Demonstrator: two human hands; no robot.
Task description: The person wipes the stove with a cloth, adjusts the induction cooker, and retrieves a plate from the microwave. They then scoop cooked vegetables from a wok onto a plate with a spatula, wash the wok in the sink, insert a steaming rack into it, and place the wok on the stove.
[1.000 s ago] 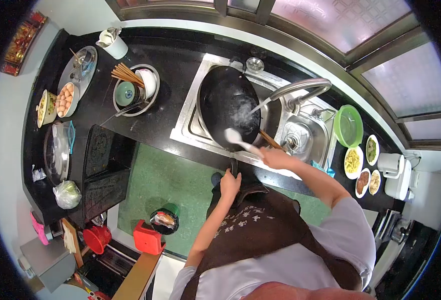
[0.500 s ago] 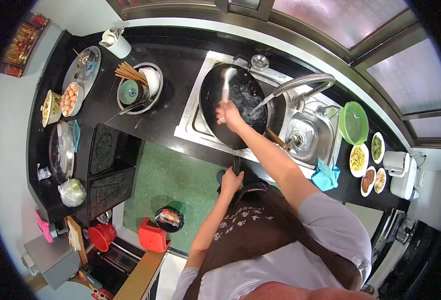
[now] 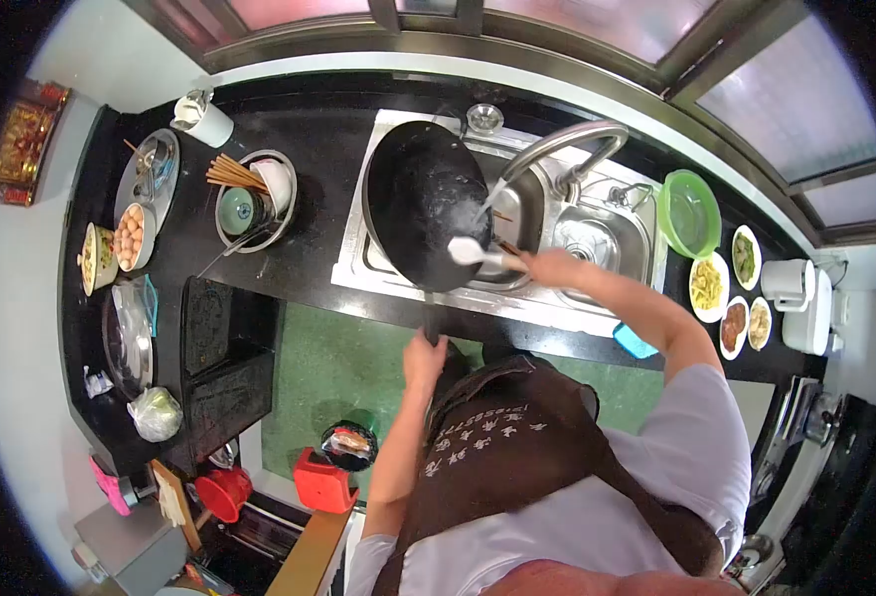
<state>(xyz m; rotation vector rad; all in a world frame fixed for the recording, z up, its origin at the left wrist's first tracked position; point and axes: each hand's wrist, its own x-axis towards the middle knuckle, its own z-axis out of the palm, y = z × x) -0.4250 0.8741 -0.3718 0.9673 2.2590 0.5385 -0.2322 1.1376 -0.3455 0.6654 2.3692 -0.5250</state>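
My left hand (image 3: pixel 426 360) is closed around the handle (image 3: pixel 432 320) of a black wok (image 3: pixel 413 199). The wok is tilted over the left side of the steel sink (image 3: pixel 353 273), its wet inside showing. In my right hand (image 3: pixel 555 268) is a dish brush (image 3: pixel 466 250) with a white head and pale handle. The brush head is at the wok's lower right inner side; whether it touches the surface I cannot tell. Water runs from the curved faucet (image 3: pixel 597 134) into the wok near its right rim.
Left of the sink stands a basin (image 3: pixel 291 214) with bowls and chopsticks. Eggs (image 3: pixel 130 236) sit in a bowl farther left. On the right are a green basin (image 3: pixel 691 214), several plates of food (image 3: pixel 708 283) and a blue cloth (image 3: pixel 635 341). A red stool (image 3: pixel 323 482) stands below.
The wok is tilted more and has shifted left. My right hand has moved right and down, bringing the brush from the wok's far side to its lower right. The view has shifted too.
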